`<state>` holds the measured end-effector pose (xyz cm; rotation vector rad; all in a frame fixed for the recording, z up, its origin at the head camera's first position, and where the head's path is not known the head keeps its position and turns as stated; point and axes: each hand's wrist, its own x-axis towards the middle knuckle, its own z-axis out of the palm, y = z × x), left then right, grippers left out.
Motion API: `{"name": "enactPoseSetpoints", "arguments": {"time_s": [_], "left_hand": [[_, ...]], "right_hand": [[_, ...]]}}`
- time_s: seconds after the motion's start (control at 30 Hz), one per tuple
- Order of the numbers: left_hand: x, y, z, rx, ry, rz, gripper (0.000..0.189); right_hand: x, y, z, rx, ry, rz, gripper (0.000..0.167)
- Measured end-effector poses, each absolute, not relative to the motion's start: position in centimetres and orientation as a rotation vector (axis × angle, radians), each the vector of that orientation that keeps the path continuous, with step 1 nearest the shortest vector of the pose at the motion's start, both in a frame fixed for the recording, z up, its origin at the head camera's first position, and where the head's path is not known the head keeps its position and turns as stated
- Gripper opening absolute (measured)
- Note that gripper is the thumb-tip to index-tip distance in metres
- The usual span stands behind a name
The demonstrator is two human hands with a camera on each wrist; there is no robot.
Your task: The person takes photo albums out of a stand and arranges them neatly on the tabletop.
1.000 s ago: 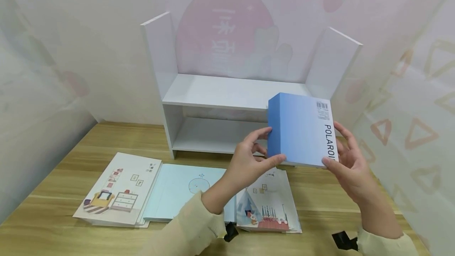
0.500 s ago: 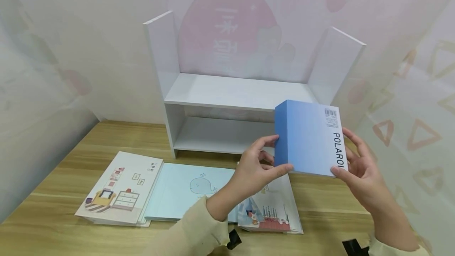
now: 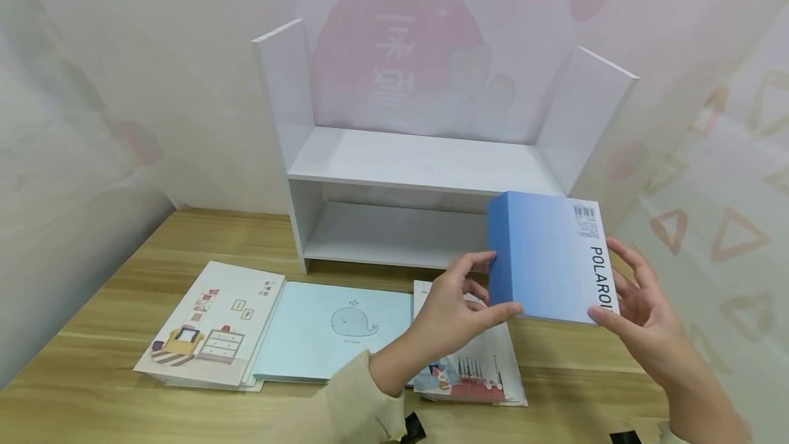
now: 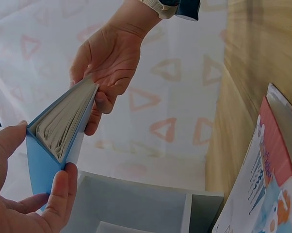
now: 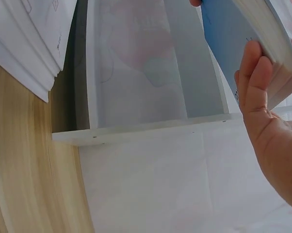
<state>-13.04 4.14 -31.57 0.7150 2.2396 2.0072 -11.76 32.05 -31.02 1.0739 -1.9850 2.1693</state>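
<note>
A thick blue book (image 3: 548, 255) marked "POLAROI" is held up in front of the shelf's right side, above the table. My left hand (image 3: 453, 310) grips it at the spine edge, thumb on the front and fingers behind. At the opposite edge my right hand (image 3: 647, 317) pinches it, thumb on the cover. From the left wrist view, the blue book (image 4: 58, 131) shows its page ends between two covers, with the right hand (image 4: 109, 63) at the far side. The right wrist view catches only part of the blue book (image 5: 228, 39) and the right hand (image 5: 267, 116).
A white two-level shelf (image 3: 407, 156) stands on the wooden table (image 3: 92, 334) against the printed backdrop. In front of it lie a stack of white illustrated books (image 3: 209, 327), light-blue whale-cover books (image 3: 333, 331) and another illustrated stack (image 3: 471, 368), partly hidden by my left arm.
Both hands have carried the blue book down and to the right in the head view, keeping their hold. The head view has shifted slightly. The stacks on the table stay put.
</note>
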Motion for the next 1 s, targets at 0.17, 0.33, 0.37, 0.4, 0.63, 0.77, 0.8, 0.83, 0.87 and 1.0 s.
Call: {"name": "enactPoseSetpoints", "arguments": {"time_s": [0.17,0.33,0.37,0.4,0.63,0.77,0.8,0.83,0.87,1.0], "left_hand": [[-12.9,4.5,-32.2,0.7,2.216,1.995,0.07],[-12.8,5.0,-32.8,0.691,2.217,1.963,0.07],[-12.8,5.1,-32.9,0.684,2.218,1.959,0.07],[-12.8,5.2,-33.0,0.675,2.223,1.952,0.07],[-12.9,5.7,-33.8,0.641,2.229,1.939,0.071],[-12.9,5.9,-34.0,0.628,2.24,1.914,0.072],[-12.8,6.0,-34.0,0.622,2.243,1.905,0.072],[-12.8,6.1,-34.1,0.614,2.242,1.9,0.072],[-12.7,6.1,-34.1,0.609,2.242,1.893,0.073],[-12.7,6.3,-34.4,0.587,2.233,1.87,0.073]], "right_hand": [[-11.5,32.6,-31.4,1.046,-2.022,2.159,0.089],[-11.6,33.3,-31.8,1.06,-2.035,2.167,0.089],[-11.6,33.4,-31.9,1.065,-2.038,2.171,0.089],[-11.7,33.4,-31.9,1.072,-2.041,2.174,0.089],[-12.1,34.0,-32.6,1.13,-2.014,2.244,0.089],[-12.0,34.4,-33.0,1.123,-2.028,2.259,0.089],[-12.0,34.5,-33.1,1.111,-2.038,2.257,0.089],[-11.9,34.6,-33.1,1.1,-2.052,2.252,0.089],[-11.8,34.7,-33.2,1.079,-2.072,2.244,0.089],[-11.5,34.9,-33.3,1.004,-2.148,2.208,0.089]]}}
